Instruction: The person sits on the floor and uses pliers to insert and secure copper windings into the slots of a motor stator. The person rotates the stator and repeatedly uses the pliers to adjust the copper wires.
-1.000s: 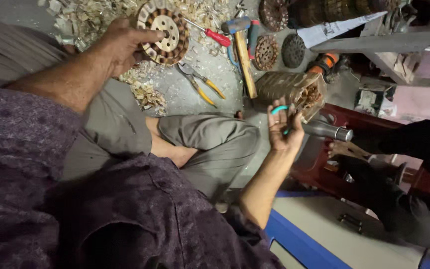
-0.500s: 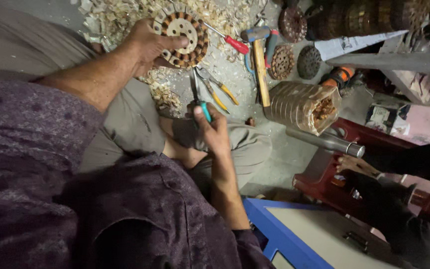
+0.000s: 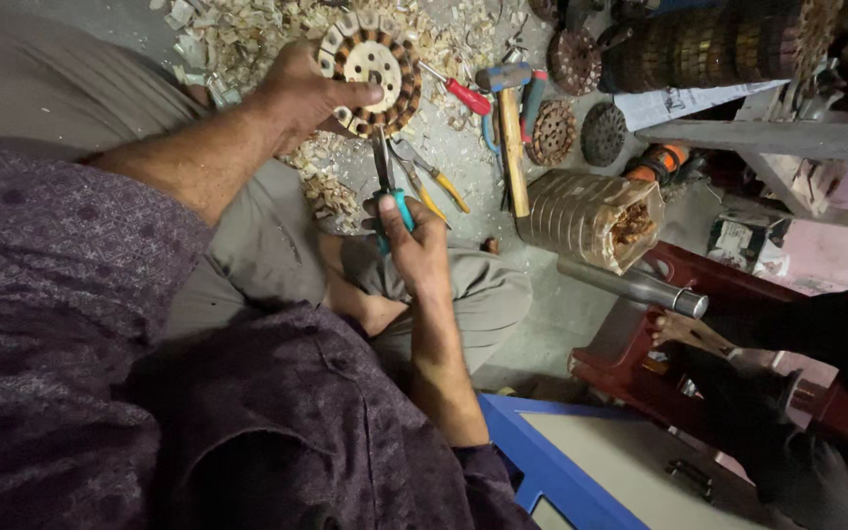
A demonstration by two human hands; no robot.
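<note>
Left hand (image 3: 301, 93) fingers clamped round stator ring (image 3: 373, 74) — right hand (image 3: 414, 245) fingers wrapped on teal-handled pliers (image 3: 387, 186), tips just below ring. Scrap heap (image 3: 247, 39) beside ring; stripping looks well underway — windings remain.

Round brown-and-cream wound stator (image 3: 373, 74) sits tilted above the scrap pile, teal-handled pliers (image 3: 388, 186) pointing up at its lower edge.

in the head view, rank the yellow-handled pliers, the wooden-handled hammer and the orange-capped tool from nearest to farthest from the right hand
1. yellow-handled pliers: on the floor just above the right hand, which grips teal-handled pliers.
2. wooden-handled hammer: further to the hand's upper right, handle pointing down.
3. orange-capped tool: farthest, beyond the sack of scrap.
</note>
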